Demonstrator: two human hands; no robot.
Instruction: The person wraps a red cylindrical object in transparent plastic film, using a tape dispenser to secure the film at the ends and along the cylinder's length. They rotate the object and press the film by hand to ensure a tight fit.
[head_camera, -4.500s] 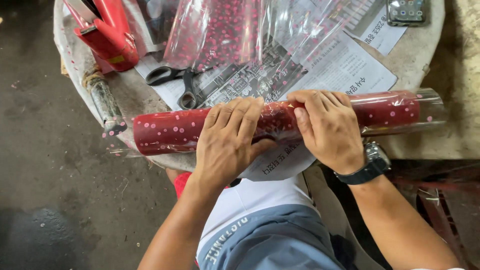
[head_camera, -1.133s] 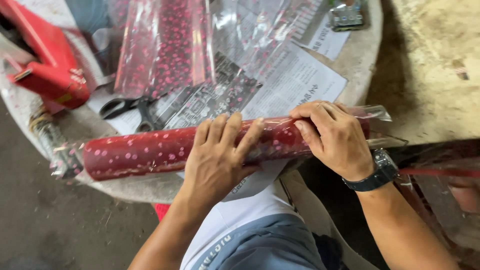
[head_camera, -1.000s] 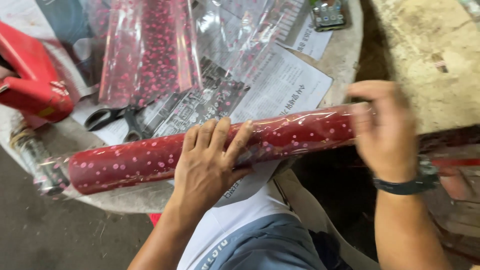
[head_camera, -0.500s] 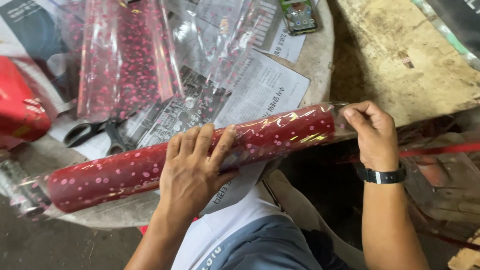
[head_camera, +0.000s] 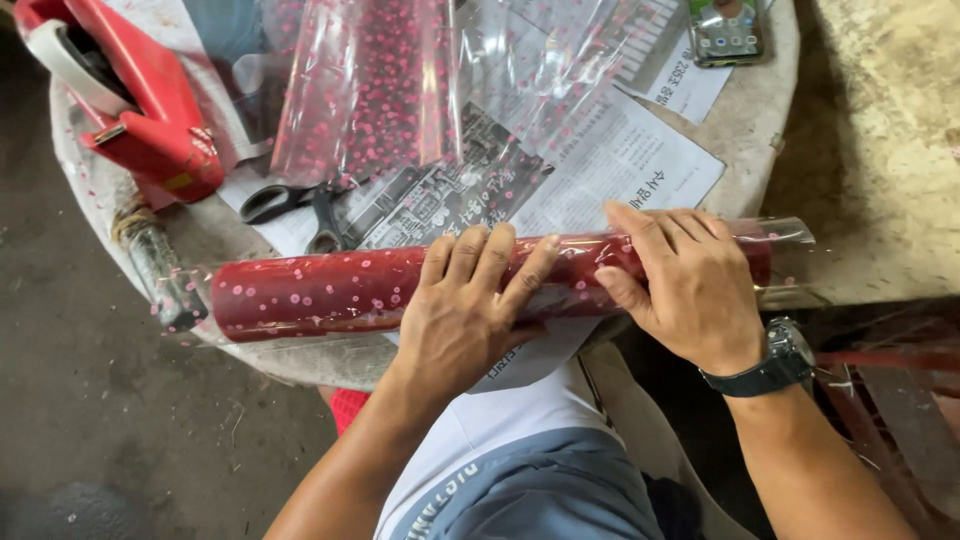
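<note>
Red dotted roll (head_camera: 310, 292), sleeved in clear film, lies across the round table's (head_camera: 760, 150) near edge, from 9 to 3 o'clock. At 10 o'clock: tape dispenser (head_camera: 140, 120); beside it, scissors (head_camera: 295, 205). Left hand (head_camera: 465, 320) presses flat on mid-roll, fingers spread; right hand (head_camera: 690, 290) lies open over the roll's right end, pinching nothing. Risk: the roll may slip off the rim if pressure eases. Both ends overhang; free room lies only sideways.
</note>
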